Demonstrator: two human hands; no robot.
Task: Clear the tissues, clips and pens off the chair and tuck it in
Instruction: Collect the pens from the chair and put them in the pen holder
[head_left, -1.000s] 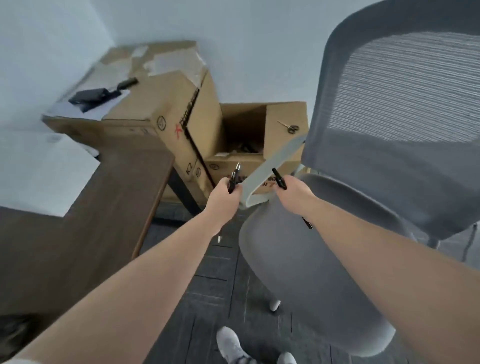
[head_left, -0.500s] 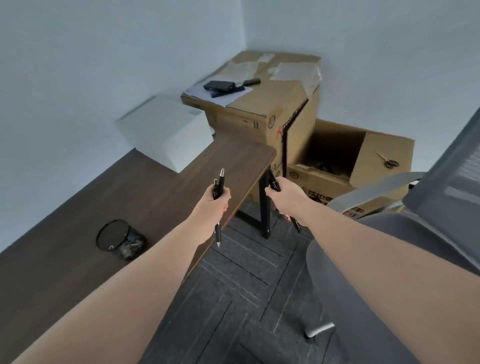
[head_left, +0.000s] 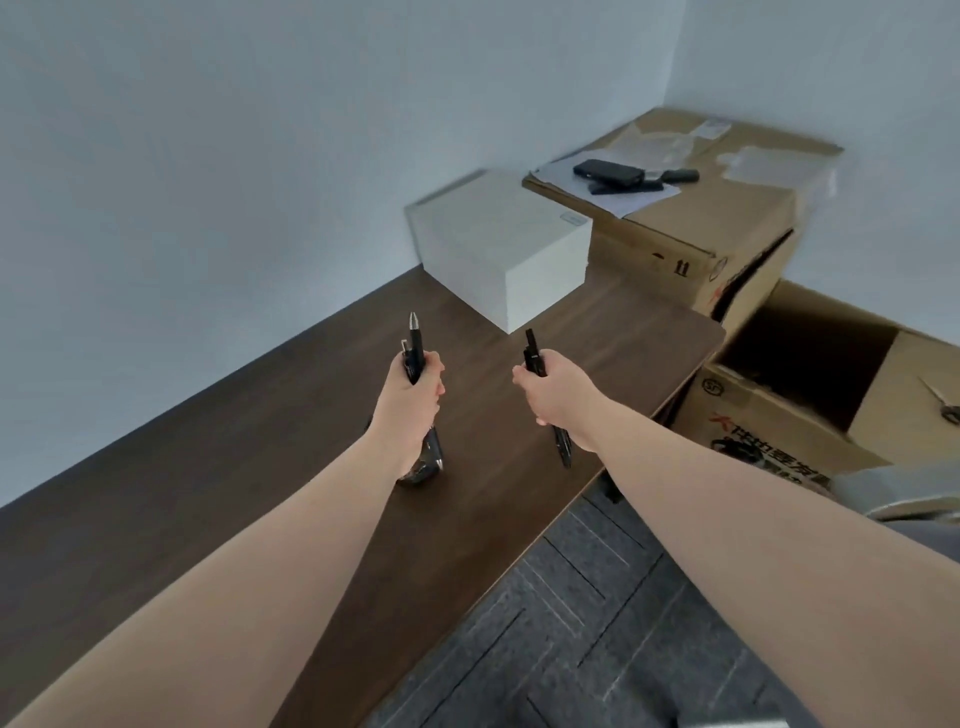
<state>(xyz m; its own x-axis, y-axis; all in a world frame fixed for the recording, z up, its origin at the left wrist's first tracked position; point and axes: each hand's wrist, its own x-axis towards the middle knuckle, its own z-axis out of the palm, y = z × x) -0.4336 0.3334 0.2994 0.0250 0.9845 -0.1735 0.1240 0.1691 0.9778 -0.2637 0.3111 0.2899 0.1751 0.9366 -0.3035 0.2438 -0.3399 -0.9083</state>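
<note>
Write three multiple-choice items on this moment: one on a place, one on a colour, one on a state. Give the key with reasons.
1. Where does the white box sit?
A. on the desk against the wall
B. on the floor
C. inside a carton

2. What colour is the desk top?
A. white
B. dark brown
C. green

3. What is the state of the left hand?
A. open and empty
B. flat on the desk
C. closed around pens

Key: 1 A, its base rests on the desk's far end by the wall. 2 B, dark wood grain shows. 3 C, the pens stick out above the fist.
</note>
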